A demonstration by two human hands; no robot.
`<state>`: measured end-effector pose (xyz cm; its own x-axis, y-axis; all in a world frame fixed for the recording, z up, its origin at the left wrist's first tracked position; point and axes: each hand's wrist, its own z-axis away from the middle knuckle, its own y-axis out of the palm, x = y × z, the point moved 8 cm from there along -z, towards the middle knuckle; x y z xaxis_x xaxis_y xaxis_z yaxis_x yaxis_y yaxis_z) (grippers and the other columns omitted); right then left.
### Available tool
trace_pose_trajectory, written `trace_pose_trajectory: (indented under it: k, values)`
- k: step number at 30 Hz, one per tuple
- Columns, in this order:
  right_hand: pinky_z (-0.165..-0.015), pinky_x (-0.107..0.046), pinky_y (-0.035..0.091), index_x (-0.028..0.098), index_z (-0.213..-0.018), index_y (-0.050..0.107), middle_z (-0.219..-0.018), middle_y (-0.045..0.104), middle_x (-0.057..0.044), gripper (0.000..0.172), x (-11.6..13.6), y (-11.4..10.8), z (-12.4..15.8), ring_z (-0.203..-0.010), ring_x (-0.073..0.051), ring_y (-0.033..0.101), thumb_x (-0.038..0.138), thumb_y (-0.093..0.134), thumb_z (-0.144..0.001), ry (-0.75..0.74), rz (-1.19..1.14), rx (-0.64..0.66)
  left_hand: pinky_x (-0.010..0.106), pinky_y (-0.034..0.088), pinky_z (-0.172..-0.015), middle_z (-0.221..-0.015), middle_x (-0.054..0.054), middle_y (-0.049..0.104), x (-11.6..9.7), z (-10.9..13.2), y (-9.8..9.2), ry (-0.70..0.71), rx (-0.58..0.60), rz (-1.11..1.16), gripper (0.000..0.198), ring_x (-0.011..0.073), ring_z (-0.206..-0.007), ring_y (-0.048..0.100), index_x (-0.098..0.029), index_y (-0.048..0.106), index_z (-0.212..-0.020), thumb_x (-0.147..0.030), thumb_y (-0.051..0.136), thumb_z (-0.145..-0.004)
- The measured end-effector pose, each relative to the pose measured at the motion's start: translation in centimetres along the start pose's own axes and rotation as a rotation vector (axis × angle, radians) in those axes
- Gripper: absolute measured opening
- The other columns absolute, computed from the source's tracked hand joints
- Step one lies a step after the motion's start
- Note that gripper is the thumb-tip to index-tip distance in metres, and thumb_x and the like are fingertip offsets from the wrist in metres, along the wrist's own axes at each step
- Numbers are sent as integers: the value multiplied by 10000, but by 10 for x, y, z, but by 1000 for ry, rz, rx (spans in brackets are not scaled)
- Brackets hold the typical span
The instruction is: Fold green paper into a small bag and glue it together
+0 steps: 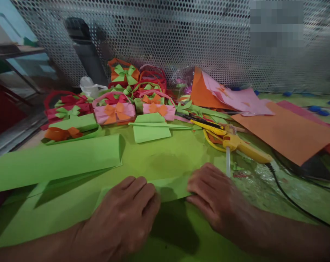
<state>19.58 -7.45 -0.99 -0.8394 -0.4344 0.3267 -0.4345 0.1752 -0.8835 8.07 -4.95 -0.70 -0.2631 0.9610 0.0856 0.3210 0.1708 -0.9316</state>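
A strip of light green paper (170, 187) stretches between my two hands, just over the green tabletop. My left hand (129, 214) is closed on its left part, knuckles up, and the thumb is mostly hidden. At its right end, my right hand (216, 196) pinches the paper with curled fingers. A larger rolled sheet of green paper (56, 158) lies beyond my left forearm. Ahead of the hands rests a small folded green piece (151, 134) with a thin green strip across it. The glue gun (244, 147), yellow, lies beyond my right hand, a glue stick poking out.
Small paper baskets with bows (116, 112) stand in rows at the back. A yellow utility knife (208, 127) and scissors lie beside the glue gun. Orange sheets (285, 127) and pink sheets (233, 96) are at the right. A black cord (285, 200) runs toward the right edge. Perforated metal (167, 32) rises behind.
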Motion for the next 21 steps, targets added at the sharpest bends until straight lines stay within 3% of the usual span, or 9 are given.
trace_pose_trajectory:
  k: [4, 7, 12, 17, 21]
  values:
    - [-811, -393, 318, 173, -698, 525, -709, 547, -1, 193, -2, 2, 1, -708, -148, 470, 185, 457, -878, 37, 1, 19, 302, 310, -572, -645, 10, 517, 3, 1, -1, -31, -34, 7, 287, 166, -597, 444, -196, 550, -728, -53, 330, -844]
    - [-785, -383, 323, 175, -672, 535, -716, 546, -6, 219, -3, 1, 1, -717, -151, 474, 197, 465, -878, 56, -11, 23, 287, 303, -554, -644, 4, 512, 9, 1, 1, -69, -55, 56, 303, 157, -585, 436, -202, 528, -682, -68, 321, -859]
    - [-702, -351, 327, 168, -649, 535, -721, 537, -25, 226, -8, 1, 0, -720, -161, 464, 168, 471, -866, 102, -27, 11, 276, 296, -531, -619, 4, 489, 20, 2, 12, -162, 59, 220, 327, 148, -564, 422, -185, 522, -641, -159, 313, -892]
    - [-723, -363, 314, 166, -689, 541, -755, 538, -31, 164, -10, 4, -1, -749, -173, 461, 155, 491, -844, 108, -21, 54, 270, 289, -531, -583, -1, 489, 30, 0, 10, -242, 83, 307, 357, 142, -547, 423, -187, 523, -619, -181, 299, -896]
    - [-735, -376, 304, 167, -655, 506, -732, 518, -27, 221, -12, 5, -4, -724, -169, 444, 121, 418, -852, 118, 3, 57, 279, 291, -533, -577, -5, 501, 34, 0, 16, -262, 142, 282, 363, 136, -537, 427, -184, 522, -611, -181, 288, -888]
